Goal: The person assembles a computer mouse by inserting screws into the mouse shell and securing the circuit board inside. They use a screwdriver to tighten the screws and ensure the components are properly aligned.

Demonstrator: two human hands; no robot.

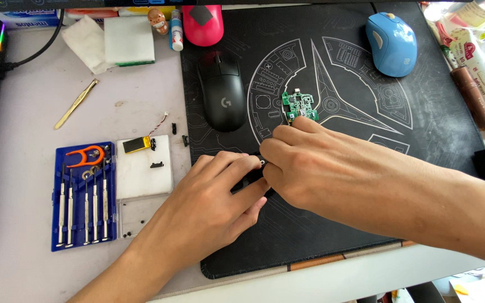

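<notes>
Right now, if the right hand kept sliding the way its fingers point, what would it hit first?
The right hand points up and left across the black mat. Past the small black part both hands pinch, the black mouse looks like the first thing in line; the green circuit board sits just right of that path. Depth is uncertain.

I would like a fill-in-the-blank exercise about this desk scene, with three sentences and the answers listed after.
1. The right hand holds a small ____ circuit board at its fingertips.
2. The glossy black computer mouse lies on the large ____ desk mat.
3. The set of small steel screwdrivers sits in a ____ plastic tray, near the left hand.

Missing words: green; black; blue
</notes>
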